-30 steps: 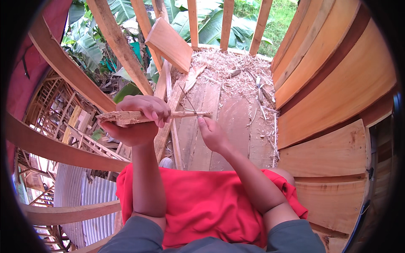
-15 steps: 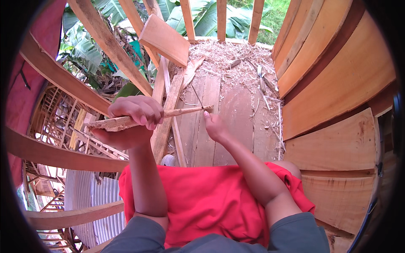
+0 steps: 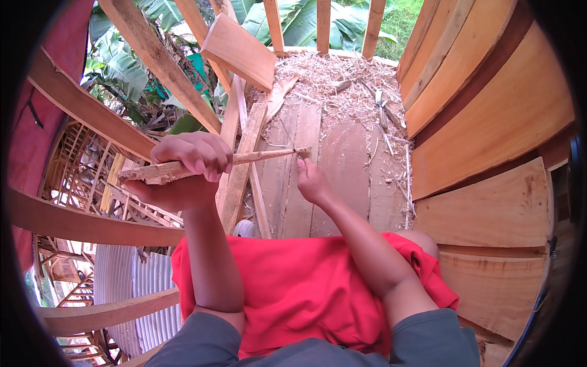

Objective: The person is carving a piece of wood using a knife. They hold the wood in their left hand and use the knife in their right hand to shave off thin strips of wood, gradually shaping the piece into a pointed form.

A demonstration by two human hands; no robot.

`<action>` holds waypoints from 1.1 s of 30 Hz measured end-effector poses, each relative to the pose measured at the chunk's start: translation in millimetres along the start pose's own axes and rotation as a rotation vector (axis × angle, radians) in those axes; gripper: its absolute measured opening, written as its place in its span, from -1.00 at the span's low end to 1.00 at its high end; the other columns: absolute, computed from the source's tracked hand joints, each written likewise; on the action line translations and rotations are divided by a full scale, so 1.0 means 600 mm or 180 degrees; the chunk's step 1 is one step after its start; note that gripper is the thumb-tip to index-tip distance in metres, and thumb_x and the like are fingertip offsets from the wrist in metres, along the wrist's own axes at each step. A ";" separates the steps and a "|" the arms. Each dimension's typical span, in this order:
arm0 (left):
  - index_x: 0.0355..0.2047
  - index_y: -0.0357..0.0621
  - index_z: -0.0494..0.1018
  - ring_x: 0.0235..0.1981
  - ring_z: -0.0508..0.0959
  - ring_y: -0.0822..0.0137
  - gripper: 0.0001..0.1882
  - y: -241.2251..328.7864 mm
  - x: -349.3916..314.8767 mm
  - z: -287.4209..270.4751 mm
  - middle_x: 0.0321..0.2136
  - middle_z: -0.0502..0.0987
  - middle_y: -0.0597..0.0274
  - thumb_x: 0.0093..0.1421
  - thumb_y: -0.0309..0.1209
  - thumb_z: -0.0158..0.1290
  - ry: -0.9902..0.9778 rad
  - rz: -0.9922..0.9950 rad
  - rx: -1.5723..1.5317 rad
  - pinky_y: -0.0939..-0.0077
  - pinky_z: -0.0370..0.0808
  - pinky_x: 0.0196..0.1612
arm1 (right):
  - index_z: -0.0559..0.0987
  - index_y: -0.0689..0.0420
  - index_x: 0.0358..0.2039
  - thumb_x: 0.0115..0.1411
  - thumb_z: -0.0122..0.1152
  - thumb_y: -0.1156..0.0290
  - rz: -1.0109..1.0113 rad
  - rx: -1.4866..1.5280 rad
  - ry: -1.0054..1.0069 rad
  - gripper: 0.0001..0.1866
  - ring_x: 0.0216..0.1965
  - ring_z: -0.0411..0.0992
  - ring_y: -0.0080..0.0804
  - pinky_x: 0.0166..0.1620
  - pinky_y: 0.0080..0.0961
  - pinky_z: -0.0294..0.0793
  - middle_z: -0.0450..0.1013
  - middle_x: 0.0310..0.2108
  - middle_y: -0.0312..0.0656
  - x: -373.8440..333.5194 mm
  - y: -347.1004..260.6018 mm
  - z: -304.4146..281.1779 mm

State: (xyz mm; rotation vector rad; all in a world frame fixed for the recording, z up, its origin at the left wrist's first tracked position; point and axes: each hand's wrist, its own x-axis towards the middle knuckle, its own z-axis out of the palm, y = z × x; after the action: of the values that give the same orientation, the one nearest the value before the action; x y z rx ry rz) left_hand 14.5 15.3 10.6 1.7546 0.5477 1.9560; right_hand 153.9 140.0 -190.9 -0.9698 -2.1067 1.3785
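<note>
My left hand (image 3: 194, 158) is closed around a tapering piece of wood (image 3: 264, 155), held above the plank floor. Its thick end is rough and sticks out on the hand's left; the thin end points right. My right hand (image 3: 313, 183) is closed just below that thin tip. From it a thin dark blade (image 3: 287, 131), like a knife's, slants up and to the left across the wood near its tip. The handle is hidden in my fist. A red cloth (image 3: 293, 281) covers my lap beneath both forearms.
Wood shavings (image 3: 342, 73) lie over the far part of the plank floor (image 3: 342, 177). A tool with a pale handle end (image 3: 378, 96) rests among them at the right. Boards (image 3: 489, 122) wall the right side. Loose timber (image 3: 241, 165) and a slanted block (image 3: 239, 52) stand at the left.
My left hand and the wood have shifted slightly left and up. The blade remains across the wood near its tip, with my right hand raised a little.
</note>
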 end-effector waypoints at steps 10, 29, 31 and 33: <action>-0.46 -0.17 0.42 -0.61 0.39 0.30 -0.16 0.007 -0.011 0.012 -0.64 0.42 0.17 0.17 0.42 -0.43 0.0270 -0.0112 0.0113 0.36 0.35 -0.47 | 0.41 0.31 -0.39 0.37 -0.27 0.16 0.0133 -0.0266 -0.0180 -0.55 -0.31 0.43 0.24 -0.23 0.02 0.34 0.42 -0.44 0.29 0.005 -0.003 0.007; -0.37 -0.15 0.43 -0.60 0.30 0.33 -0.16 0.013 -0.018 0.042 -0.61 0.35 0.22 0.14 0.44 -0.42 0.0776 0.0016 0.0237 0.36 0.27 -0.48 | 0.38 0.29 -0.42 0.36 -0.19 0.20 -0.0100 0.0033 -0.0077 -0.61 -0.42 0.41 0.21 -0.32 -0.01 0.32 0.40 -0.56 0.20 -0.024 -0.096 -0.047; -0.37 -0.12 0.42 -0.60 0.29 0.34 -0.17 0.011 -0.015 0.032 -0.62 0.32 0.25 0.14 0.44 -0.42 0.0859 0.0077 0.0174 0.38 0.25 -0.49 | 0.38 0.29 -0.43 0.36 -0.20 0.20 -0.0170 0.0074 -0.0157 -0.60 -0.41 0.41 0.21 -0.31 0.00 0.32 0.40 -0.55 0.20 -0.014 -0.072 -0.051; -0.38 -0.10 0.42 -0.60 0.29 0.35 -0.18 -0.003 -0.022 0.015 -0.63 0.30 0.28 0.14 0.45 -0.42 0.0943 0.0092 0.0103 0.41 0.23 -0.49 | 0.38 0.28 -0.42 0.37 -0.20 0.18 -0.0179 0.0012 -0.0210 -0.59 -0.42 0.40 0.15 -0.32 -0.06 0.32 0.40 -0.55 0.17 -0.009 -0.060 -0.050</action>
State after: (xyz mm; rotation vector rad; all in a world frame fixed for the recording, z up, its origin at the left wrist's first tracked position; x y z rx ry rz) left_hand 24.4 8.9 -0.2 1.5060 0.6582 2.2555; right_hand 167.0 144.7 -145.6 -0.8680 -2.1614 1.4040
